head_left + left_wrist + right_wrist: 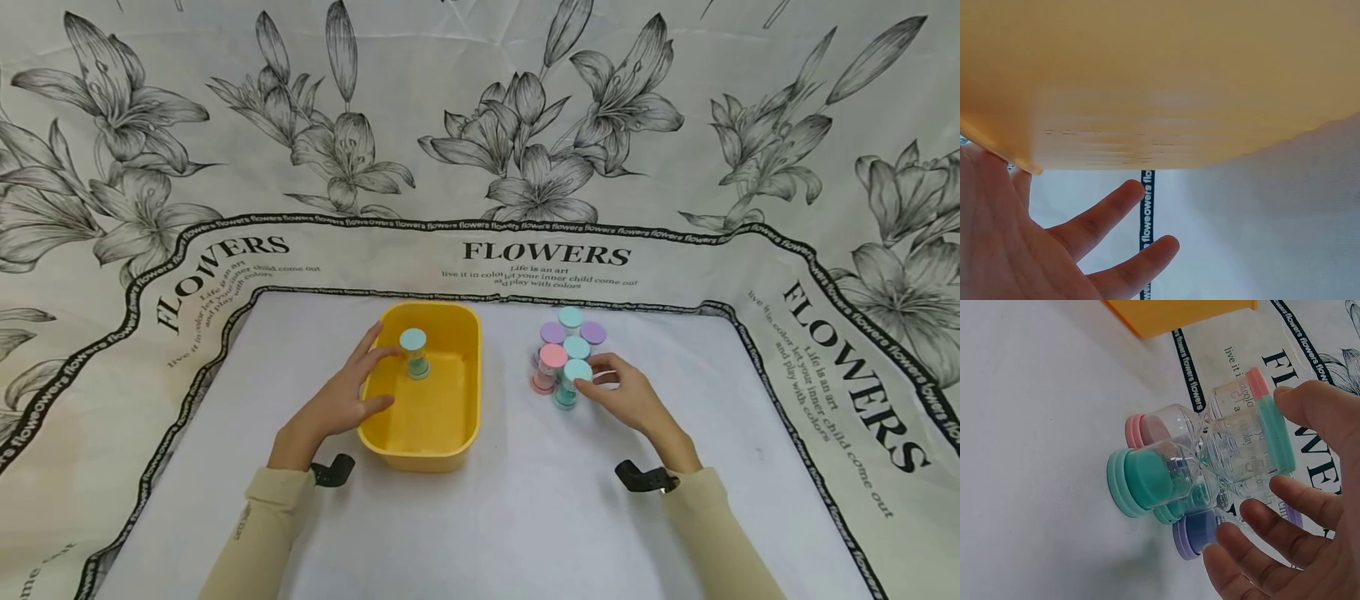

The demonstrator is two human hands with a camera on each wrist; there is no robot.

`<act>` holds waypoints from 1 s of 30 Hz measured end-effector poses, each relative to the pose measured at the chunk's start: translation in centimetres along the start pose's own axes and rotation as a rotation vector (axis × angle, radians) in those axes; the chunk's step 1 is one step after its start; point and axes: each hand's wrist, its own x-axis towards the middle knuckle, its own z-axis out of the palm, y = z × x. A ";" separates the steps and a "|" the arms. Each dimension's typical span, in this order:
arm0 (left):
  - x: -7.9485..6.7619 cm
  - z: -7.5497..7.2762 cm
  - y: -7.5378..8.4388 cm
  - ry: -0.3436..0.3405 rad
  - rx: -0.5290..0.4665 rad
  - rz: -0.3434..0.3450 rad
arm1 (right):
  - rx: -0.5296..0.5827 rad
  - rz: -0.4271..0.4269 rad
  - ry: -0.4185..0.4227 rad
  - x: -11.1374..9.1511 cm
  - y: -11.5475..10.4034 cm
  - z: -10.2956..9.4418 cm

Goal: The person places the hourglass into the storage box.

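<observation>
In the head view, my left hand (pixel 341 398) is at the left side of a yellow basin (pixel 422 450), thumb and forefinger reaching over its rim. Other fingers extend straight beside the basin wall (pixel 1166 75) in the left wrist view. Inside the basin one teal-capped hourglass (pixel 415 353) stands upright. My right hand (pixel 628 396) pinches the teal cap of the nearest hourglass (pixel 576 375) between thumb and forefinger. Its lower teal sand (pixel 1150 478) shows in the right wrist view. A pink-capped hourglass (pixel 552 357) stands against it.
Behind these are several more hourglasses with purple caps (pixel 592 333) and teal caps (pixel 570 317), grouped closely. A white cloth (pixel 517 517) covers the table; its flower-printed border (pixel 540 258) rises at the back.
</observation>
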 end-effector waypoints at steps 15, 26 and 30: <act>0.2 0.2 -0.4 0.020 -0.005 -0.001 | 0.033 -0.026 0.018 -0.1 -0.6 1.1; 0.7 0.1 -0.2 0.029 -0.003 0.022 | 0.030 -0.029 0.050 0.4 -0.9 1.1; 0.3 0.0 -0.1 0.031 -0.012 0.011 | 0.037 -0.036 0.045 0.3 -1.2 1.3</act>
